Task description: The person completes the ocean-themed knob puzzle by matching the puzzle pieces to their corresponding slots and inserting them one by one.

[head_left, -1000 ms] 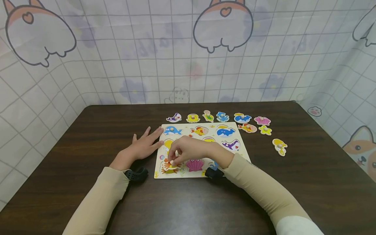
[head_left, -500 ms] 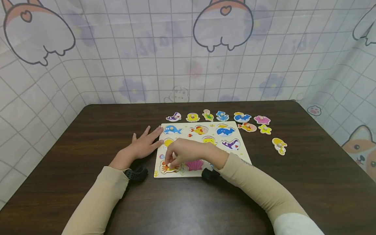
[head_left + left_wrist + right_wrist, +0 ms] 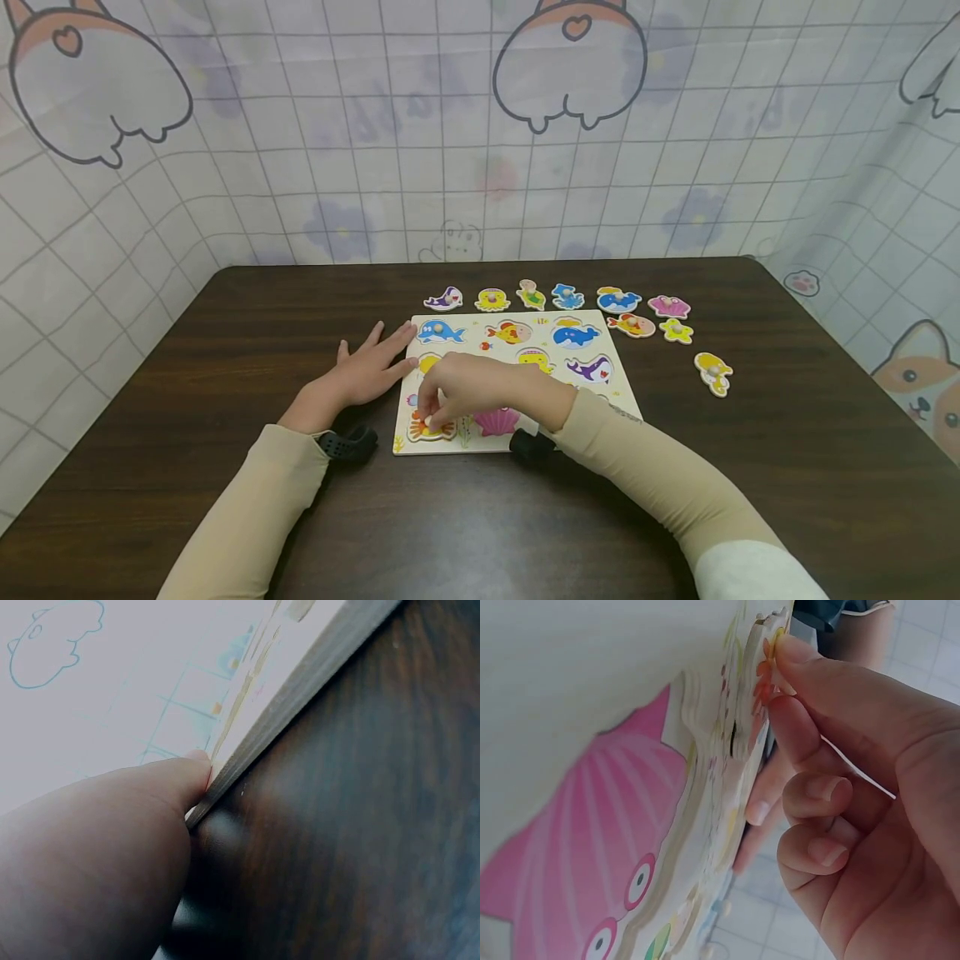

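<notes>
A white wooden puzzle board [image 3: 472, 447] with printed sea animals lies on the dark table. My right hand [image 3: 483, 385] reaches across it, with thumb and index finger pinching the knob of an orange crab puzzle piece [image 3: 429, 431] at the near left corner. In the right wrist view the crab piece [image 3: 759, 682] is seen edge-on at the board's surface; whether it sits fully in its recess I cannot tell. My left hand [image 3: 362, 379] lies with straight, spread fingers, its fingertips touching the board's left edge. A blue dolphin piece [image 3: 440, 332] with a knob sits at the board's far left.
Behind the board stand several loose knobbed pieces, among them a purple whale [image 3: 444, 299] and a green turtle [image 3: 531, 295]. To the right lie a red-yellow fish [image 3: 631, 326], a yellow starfish [image 3: 677, 332] and a yellow seahorse-like piece [image 3: 714, 374].
The crab piece, tilted over its printed spot a second ago, has shifted slightly left and now lies flatter, still pinched by my right hand. My left hand stays in place.
</notes>
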### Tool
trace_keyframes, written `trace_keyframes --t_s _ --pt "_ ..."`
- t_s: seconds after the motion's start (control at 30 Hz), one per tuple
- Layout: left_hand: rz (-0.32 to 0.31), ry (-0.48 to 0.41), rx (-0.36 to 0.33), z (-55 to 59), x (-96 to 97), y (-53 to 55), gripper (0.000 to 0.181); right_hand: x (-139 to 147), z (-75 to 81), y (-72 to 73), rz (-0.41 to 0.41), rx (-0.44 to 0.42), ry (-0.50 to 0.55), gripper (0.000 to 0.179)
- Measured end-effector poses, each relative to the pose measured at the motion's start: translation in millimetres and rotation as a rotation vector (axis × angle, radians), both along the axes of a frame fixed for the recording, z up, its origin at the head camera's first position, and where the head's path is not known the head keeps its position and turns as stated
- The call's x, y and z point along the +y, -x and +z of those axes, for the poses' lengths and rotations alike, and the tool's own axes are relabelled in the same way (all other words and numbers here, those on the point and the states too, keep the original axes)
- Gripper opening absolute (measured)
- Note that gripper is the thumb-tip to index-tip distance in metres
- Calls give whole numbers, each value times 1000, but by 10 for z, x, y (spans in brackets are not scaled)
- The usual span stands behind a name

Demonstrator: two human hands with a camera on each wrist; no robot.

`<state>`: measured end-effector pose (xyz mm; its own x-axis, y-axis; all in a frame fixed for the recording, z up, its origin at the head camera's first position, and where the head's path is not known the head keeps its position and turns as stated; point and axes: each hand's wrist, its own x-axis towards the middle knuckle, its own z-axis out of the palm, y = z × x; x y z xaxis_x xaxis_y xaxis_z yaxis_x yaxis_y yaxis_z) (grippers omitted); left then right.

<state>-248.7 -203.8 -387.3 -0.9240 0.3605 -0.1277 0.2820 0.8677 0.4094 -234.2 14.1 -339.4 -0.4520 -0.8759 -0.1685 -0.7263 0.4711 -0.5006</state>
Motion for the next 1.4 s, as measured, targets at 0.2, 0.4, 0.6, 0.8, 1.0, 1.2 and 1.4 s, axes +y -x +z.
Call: trace_keyframes --t_s 0.2,0.4,0.6,0.8,1.0,1.2,1.4 --pt "9 3 -10 -4 -1 3 70 -27 8 -27 -9 4 -35 11" --pt "9 -6 0 -8 -1 -5 70 -14 25 -18 -9 -10 -42 12" --pt "9 -9 0 -1 -6 -8 70 84 83 18 12 -17 -21 16" --pt "8 -1 0 5 -2 0 71 295 152 79 36 1 91 18" --pt "6 2 0 7 2 4 71 588 185 130 -17 -3 189 18" --pt "-1 -11 -2 4 -1 -5 71 891 242 131 -77 15 259 16" --pt "3 -11 -7 6 9 -11 71 1150 310 115 -133 60 283 15"
